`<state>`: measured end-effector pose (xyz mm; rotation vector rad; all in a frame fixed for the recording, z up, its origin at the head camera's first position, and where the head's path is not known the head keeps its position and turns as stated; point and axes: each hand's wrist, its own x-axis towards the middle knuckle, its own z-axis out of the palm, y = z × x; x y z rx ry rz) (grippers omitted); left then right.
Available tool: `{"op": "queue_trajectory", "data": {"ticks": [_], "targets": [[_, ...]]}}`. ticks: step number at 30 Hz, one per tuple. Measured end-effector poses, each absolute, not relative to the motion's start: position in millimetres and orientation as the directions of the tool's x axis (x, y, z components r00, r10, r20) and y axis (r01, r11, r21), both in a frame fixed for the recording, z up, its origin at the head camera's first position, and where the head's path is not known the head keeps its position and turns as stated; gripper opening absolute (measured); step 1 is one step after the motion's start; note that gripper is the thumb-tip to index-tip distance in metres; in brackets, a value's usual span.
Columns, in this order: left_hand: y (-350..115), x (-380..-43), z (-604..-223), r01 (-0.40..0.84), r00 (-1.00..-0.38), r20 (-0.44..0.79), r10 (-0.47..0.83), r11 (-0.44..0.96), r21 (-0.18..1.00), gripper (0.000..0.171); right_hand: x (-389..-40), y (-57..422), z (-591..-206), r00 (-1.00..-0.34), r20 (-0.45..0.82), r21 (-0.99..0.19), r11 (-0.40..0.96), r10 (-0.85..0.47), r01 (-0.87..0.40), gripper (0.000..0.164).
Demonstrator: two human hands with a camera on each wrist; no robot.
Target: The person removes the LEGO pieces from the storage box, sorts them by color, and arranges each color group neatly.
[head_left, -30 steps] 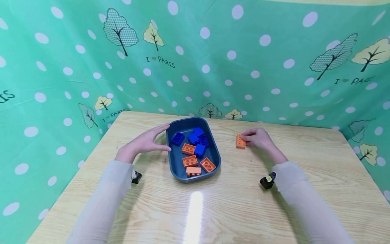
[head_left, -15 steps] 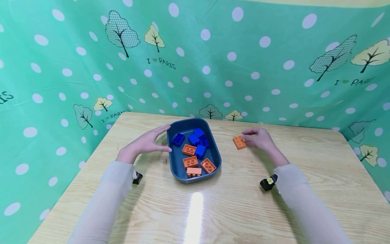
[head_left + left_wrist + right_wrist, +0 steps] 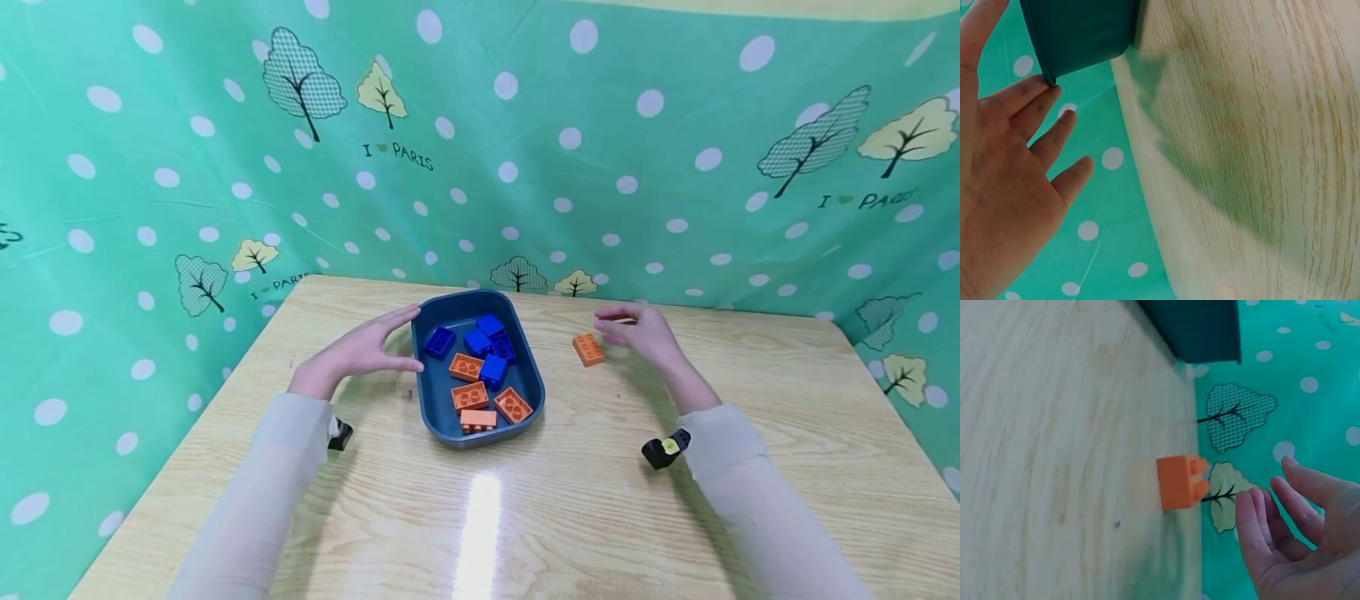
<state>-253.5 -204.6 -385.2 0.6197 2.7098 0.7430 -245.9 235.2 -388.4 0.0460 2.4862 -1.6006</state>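
An orange toy brick (image 3: 588, 349) lies studs up on the table, right of the dark blue tray (image 3: 480, 444). Just above and to its right hovers my right hand (image 3: 637, 335), apart from the brick and holding nothing; in the right wrist view its fingers are loosely bent, with a gap to the orange block. My left hand (image 3: 360, 346) spans the tray's left side, fingertips and thumb at the rim. The left wrist view shows its fingers (image 3: 1054, 137) extended, one touching the tray's corner. Inside the tray are several blue bricks (image 3: 492, 370) and several orange bricks (image 3: 469, 397).
The wooden table (image 3: 585, 500) runs back to a green dotted cloth (image 3: 525, 167) with printed trees. A bright light reflection (image 3: 477, 533) lies in front of the tray. A small black camera (image 3: 663, 450) sits at my right wrist.
My right hand has let go of the orange brick and lifted slightly away from it. The brick was turned a little and shifted left. My left hand has stayed at the tray.
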Motion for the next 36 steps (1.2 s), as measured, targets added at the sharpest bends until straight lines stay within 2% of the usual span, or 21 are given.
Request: {"op": "queue_trajectory", "data": {"ticks": [6,17,22,30,36], "targets": [[-205,-256,-386,0.336,-0.872,-0.134,0.471,0.775,0.535,0.105,-241,228,-378,-0.985,-0.143,-0.926,0.364,-0.099,0.098,0.045],[-204,-256,-387,0.336,-0.872,-0.134,0.471,0.774,0.537,0.102,-229,198,-364,-0.984,-0.034,-0.927,0.374,-0.172,-0.033,0.040],[-204,-255,-386,0.331,-0.873,-0.136,0.468,0.774,0.540,0.102,-223,179,-360,-0.964,0.005,-0.943,0.319,-0.266,-0.093,0.038],[-205,-255,-388,0.328,-0.874,-0.135,0.466,0.773,0.542,0.102,-213,148,-367,-0.841,0.077,-0.975,0.134,-0.535,-0.175,0.031],[-207,-258,-390,0.331,-0.874,-0.132,0.468,0.771,0.543,0.104,-209,126,-378,-0.685,0.106,-0.983,0.029,-0.721,-0.182,0.036]]}}
